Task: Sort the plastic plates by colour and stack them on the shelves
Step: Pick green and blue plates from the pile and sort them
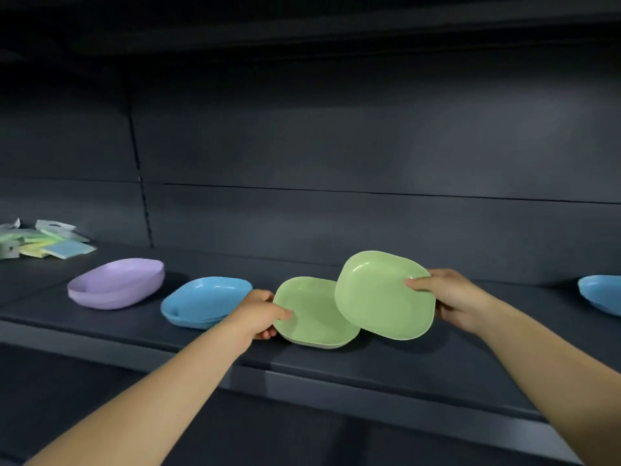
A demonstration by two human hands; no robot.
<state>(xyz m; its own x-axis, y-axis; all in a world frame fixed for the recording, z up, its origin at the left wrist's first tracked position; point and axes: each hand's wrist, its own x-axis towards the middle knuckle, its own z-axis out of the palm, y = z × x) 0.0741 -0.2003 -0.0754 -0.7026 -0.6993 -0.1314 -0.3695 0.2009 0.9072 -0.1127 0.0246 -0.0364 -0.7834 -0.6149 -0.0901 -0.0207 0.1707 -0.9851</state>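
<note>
Right hand (450, 299) grips a tilted green plate (383, 295), its mate just left, resting on the shelf (302, 371) in the left hand (260, 314) pinch.

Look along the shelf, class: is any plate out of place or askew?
Yes. A blue plate sits alone at the far right, apart from the blue stack. The green plate in the right hand is tilted, not yet flat on the green one that the left hand holds.

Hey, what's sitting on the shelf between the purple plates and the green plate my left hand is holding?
A stack of blue plates, as the head view shows. Your left hand grips the lower green plate just right of it; the purple plates sit left.
</note>
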